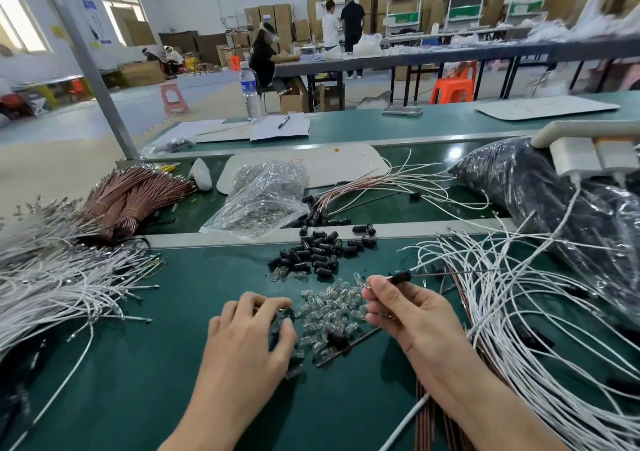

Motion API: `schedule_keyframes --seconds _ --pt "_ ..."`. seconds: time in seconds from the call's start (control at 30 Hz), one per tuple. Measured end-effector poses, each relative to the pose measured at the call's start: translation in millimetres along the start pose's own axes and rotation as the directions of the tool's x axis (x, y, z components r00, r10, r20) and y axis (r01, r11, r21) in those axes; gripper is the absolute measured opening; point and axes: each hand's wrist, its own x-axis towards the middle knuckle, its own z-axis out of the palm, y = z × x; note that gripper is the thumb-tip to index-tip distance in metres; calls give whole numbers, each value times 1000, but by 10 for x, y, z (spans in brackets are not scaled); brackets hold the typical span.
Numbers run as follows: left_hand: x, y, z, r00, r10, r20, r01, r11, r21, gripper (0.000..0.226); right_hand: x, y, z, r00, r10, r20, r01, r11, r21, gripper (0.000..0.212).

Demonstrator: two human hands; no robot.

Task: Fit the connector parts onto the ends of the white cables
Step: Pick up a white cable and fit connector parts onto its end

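Pinching the black connector (401,275) in the right hand (408,315), holding it left-to-right — curling the nearer left hand (249,333) over clear bulbs (332,312) just below-left, grip there unclear.

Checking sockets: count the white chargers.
2, side by side at the far right above the black bag: one charger, the other charger at the frame edge. More may be cut off.

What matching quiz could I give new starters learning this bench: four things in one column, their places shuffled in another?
1 glass bulbs
2 pen
3 brown wire bundle
4 water bottle

A lying on paper
B standing at the far table edge
C between left hand and right hand
D at the left, behind white cables

Pairs: 1-C, 2-A, 3-D, 4-B
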Motion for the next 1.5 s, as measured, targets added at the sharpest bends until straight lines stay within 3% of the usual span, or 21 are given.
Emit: schedule_keyframes --seconds 0.47,0.7,0.77,0.83,0.87,0.93,1.0,1.07,1.1,1.3,1.5 --pt "51 -142 1 999 -3 -45 0 998 -64 19 12 6 -9 1000 3 8 -3 1000 21 30" --pt "50 -272 -92 984 -176 -32 175 984 -17 22 15 3 -30 1000 16 17 -16 999 38 33" --pt "52 -247 -81 989 -144 -29 143 989 -20 24 19 5 -27 1000 20 16 -21 999 43 33" --pt "59 -172 -71 997 -68 -37 62 988 -142 22 19 1 -26 1000 27 15 -28 998 48 33" --pt "60 -108 -65 998 -33 -58 16 960 -278 20 21 1 -27 999 30 16 -31 998 46 32" --pt "58 89 -45 996 -28 -86 -27 814 -580 16 28 12 -24 999 36 25 -37 998 49 30" --pt "44 302 4 998 -63 -26 13 549 -836 17 31 30 -10 998 43 37 -46 996 77 29" --pt "30 453 80 994 -79 81 101 301 -948 18 25 47 13 998 47 40 -51 994 92 28" --pt "30 505 109 990 -82 115 132 233 -964 19 24 51 22 998 46 39 -49 994 93 28" --pt "51 603 178 991 -72 112 124 192 -973 18 35 65 51 998 45 33 -48 995 87 28" --pt "40 605 184 993 -91 78 98 237 -967 19 40 56 51 998 56 19 -58 995 80 30"
